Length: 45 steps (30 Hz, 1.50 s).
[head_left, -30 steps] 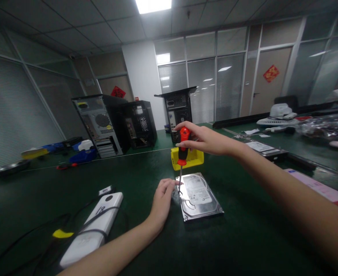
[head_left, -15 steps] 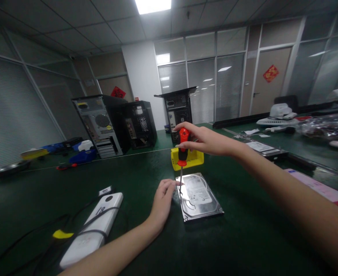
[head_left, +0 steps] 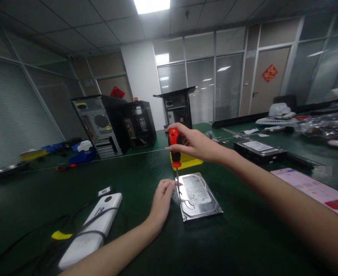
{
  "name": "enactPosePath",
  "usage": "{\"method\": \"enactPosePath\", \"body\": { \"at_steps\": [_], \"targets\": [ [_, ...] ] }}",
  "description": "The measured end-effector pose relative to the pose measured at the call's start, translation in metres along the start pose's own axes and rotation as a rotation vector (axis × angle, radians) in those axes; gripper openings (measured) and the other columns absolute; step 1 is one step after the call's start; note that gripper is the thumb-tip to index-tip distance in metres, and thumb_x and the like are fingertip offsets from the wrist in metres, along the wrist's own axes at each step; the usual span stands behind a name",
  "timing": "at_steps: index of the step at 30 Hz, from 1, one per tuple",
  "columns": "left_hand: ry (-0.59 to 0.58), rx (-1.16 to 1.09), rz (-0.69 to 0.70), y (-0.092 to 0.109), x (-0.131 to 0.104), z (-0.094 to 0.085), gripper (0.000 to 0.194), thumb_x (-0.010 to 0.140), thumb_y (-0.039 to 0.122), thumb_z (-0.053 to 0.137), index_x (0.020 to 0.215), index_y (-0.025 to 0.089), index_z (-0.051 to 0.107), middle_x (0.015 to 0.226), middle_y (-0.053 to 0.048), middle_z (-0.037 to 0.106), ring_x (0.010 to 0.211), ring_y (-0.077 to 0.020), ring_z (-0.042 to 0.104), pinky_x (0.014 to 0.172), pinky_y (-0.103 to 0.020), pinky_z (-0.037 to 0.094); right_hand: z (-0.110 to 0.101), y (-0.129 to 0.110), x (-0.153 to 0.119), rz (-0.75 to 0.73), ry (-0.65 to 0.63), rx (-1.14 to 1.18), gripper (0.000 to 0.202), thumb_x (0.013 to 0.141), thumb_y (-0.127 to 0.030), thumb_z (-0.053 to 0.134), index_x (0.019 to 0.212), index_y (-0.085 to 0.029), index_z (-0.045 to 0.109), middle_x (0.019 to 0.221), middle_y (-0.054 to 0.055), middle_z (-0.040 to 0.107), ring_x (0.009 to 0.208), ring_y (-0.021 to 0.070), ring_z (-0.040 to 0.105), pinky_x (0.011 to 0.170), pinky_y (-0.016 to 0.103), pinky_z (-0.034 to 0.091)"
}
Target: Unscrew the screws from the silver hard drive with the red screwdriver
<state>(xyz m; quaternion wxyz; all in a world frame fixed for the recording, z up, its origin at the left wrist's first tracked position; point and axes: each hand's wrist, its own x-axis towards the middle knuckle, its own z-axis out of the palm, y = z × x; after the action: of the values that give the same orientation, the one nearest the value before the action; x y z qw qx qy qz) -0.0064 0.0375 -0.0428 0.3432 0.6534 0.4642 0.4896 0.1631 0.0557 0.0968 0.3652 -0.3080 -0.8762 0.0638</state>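
Observation:
A silver hard drive [head_left: 196,195], label side up, lies flat on the green table in front of me. My right hand [head_left: 190,142] grips a red and black screwdriver [head_left: 175,149] by its handle, thumb and fingers around it. The screwdriver is nearly upright, and its shaft comes down to the drive's left side near the edge. My left hand [head_left: 162,197] is at the drive's left edge with curled fingers, and one fingertip rests over its top beside the shaft. Whether the tip sits in a screw is too small to tell.
Behind the drive is a yellow tray [head_left: 190,162], partly covered by my right hand. Computer cases [head_left: 99,122] stand at the back. At left lies a white power bank [head_left: 92,230] with a black cable. Another hard drive [head_left: 258,147] and a pink sheet [head_left: 309,188] are at right.
My right hand has shifted slightly left, bringing the screwdriver's handle left with it, while its tip stays near the drive's left edge. My left hand and the drive keep their places.

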Motion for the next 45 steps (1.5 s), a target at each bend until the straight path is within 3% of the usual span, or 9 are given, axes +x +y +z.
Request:
{"method": "enactPosePath", "body": {
  "at_steps": [10,18,25,31,40,45],
  "targets": [
    [-0.085,-0.108,-0.023,0.006,-0.003,0.001,0.020,0.082,0.035,0.051,0.085,0.018,0.061,0.089,-0.003,0.064,0.091,-0.0203,0.058,0.082,-0.028,0.042,0.002,0.002,0.000,-0.006,0.025,0.092,0.046,0.082,-0.039,0.055,0.119,-0.017,0.041,0.095,0.006,0.056,0.078,0.0153,0.055,0.072,0.030,0.046],
    [-0.040,-0.075,0.033,0.004,-0.002,0.002,0.018,0.077,0.033,0.062,0.083,0.016,0.061,0.088,-0.005,0.065,0.087,-0.0203,0.060,0.077,-0.029,0.045,0.008,0.003,0.002,-0.038,0.059,0.131,0.047,0.079,-0.036,0.059,0.118,-0.016,0.043,0.096,0.005,0.055,0.077,0.0143,0.056,0.070,0.029,0.047],
    [-0.026,-0.064,0.065,0.003,0.000,0.001,0.015,0.076,0.029,0.062,0.083,0.015,0.061,0.084,-0.004,0.063,0.082,-0.0189,0.059,0.073,-0.027,0.045,0.006,0.001,0.001,-0.054,-0.009,0.258,0.041,0.081,-0.026,0.056,0.119,-0.022,0.042,0.102,0.005,0.054,0.087,0.0167,0.057,0.077,0.034,0.049],
    [-0.030,-0.029,0.067,0.004,-0.003,0.000,0.014,0.079,0.030,0.060,0.084,0.016,0.059,0.084,-0.003,0.062,0.081,-0.0179,0.058,0.073,-0.027,0.045,0.009,-0.004,0.001,-0.102,0.004,0.315,0.051,0.082,-0.021,0.055,0.129,-0.020,0.033,0.107,0.007,0.051,0.097,0.0178,0.054,0.083,0.034,0.047],
    [-0.065,-0.138,0.019,0.006,-0.003,0.002,0.015,0.078,0.028,0.061,0.086,0.016,0.058,0.086,-0.004,0.063,0.082,-0.0183,0.060,0.073,-0.027,0.047,0.018,0.006,0.005,-0.115,0.119,0.281,0.038,0.076,-0.028,0.063,0.109,-0.020,0.045,0.098,0.001,0.050,0.078,0.0110,0.053,0.071,0.026,0.046],
    [-0.092,-0.184,0.004,0.004,-0.002,0.003,0.017,0.078,0.027,0.060,0.091,0.016,0.057,0.091,-0.005,0.063,0.085,-0.0174,0.060,0.076,-0.027,0.046,0.022,0.011,0.008,-0.113,0.174,0.320,0.033,0.075,-0.027,0.064,0.100,-0.019,0.043,0.092,0.001,0.052,0.082,0.0126,0.053,0.077,0.028,0.044]
  ]
}}
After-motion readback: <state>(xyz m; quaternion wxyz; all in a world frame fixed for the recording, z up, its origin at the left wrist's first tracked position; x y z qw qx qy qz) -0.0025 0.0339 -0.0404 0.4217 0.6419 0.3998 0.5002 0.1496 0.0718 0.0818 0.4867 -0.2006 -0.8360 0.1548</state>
